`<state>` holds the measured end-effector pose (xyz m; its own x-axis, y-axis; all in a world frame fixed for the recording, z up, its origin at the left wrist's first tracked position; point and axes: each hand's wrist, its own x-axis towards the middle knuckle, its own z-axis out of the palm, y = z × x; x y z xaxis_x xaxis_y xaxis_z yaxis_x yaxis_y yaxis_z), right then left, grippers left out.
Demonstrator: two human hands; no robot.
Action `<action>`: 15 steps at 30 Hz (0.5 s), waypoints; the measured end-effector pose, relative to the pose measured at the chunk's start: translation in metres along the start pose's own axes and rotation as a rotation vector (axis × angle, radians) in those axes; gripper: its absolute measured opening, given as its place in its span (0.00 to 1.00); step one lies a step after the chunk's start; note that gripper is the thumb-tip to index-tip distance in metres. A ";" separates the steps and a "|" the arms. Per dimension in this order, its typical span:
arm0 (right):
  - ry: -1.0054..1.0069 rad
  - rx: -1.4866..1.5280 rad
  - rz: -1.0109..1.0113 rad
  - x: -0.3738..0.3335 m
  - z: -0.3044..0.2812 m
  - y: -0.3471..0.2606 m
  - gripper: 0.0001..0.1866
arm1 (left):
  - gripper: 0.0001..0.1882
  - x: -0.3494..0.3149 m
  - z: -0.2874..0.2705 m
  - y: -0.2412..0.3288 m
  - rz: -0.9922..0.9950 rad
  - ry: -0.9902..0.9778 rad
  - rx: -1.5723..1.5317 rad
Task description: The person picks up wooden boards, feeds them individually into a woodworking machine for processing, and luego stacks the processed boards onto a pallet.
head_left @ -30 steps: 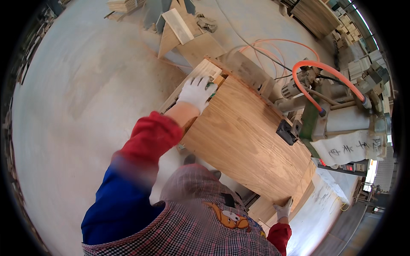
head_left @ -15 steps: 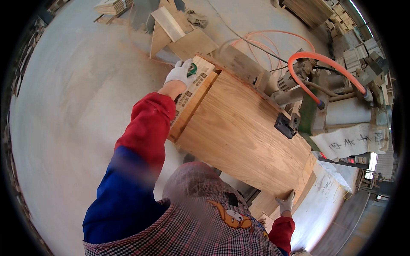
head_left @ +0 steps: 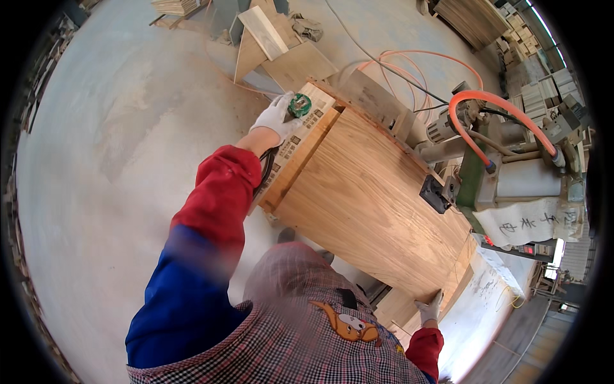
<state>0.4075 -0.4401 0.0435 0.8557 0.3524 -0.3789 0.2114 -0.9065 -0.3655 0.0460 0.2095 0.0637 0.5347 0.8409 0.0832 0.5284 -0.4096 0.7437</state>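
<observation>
The green round thing point(head_left: 299, 105) is at the far left, over the pale strip with dark print point(head_left: 323, 98). Our left hand point(head_left: 274, 121) has it, with the fingers bent around its left and near sides. We cannot tell how hard we squeeze. Beside the pale strip lies a brown wood strip point(head_left: 300, 168), and then the big wood board point(head_left: 377, 198), which reaches to the near right. Our right hand point(head_left: 430, 308) is there, touching the board's end. Its thumb and fingers are spread wide, and they do not wrap around any small thing. We cannot tell if it pushes.

Some things could go wrong. If our left fingers get loose, the green round thing could fall to the floor point(head_left: 128, 211), because it is close to the left edge. If our right hand pushes hard on one end, the board could turn and bump the black block point(head_left: 435, 194) on its far right side. A dark bent thing point(head_left: 264, 173) near our left wrist might catch our sleeve point(head_left: 220, 185).

On the right, the big machine point(head_left: 470, 185) with its fat orange hose point(head_left: 505, 107) blocks the way. Farther back, a gray cord point(head_left: 371, 62) and loose boards point(head_left: 297, 66) are on the floor, where feet could trip.
</observation>
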 end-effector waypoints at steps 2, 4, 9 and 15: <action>-0.027 0.043 0.028 -0.005 -0.001 -0.023 0.65 | 0.36 0.002 -0.001 -0.006 0.000 -0.011 0.015; -0.030 0.086 0.005 -0.003 -0.002 -0.015 0.65 | 0.35 0.008 0.001 -0.007 0.020 -0.019 0.009; 0.004 0.039 -0.026 0.007 0.000 0.017 0.64 | 0.34 0.009 0.004 0.011 0.059 0.090 0.188; 0.035 -0.013 -0.009 0.005 0.004 0.011 0.63 | 0.25 -0.063 -0.022 0.022 0.345 -0.059 0.433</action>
<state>0.4128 -0.4478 0.0343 0.8696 0.3523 -0.3461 0.2249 -0.9064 -0.3574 0.0099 0.1554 0.0895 0.7543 0.6159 0.2275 0.5319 -0.7763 0.3383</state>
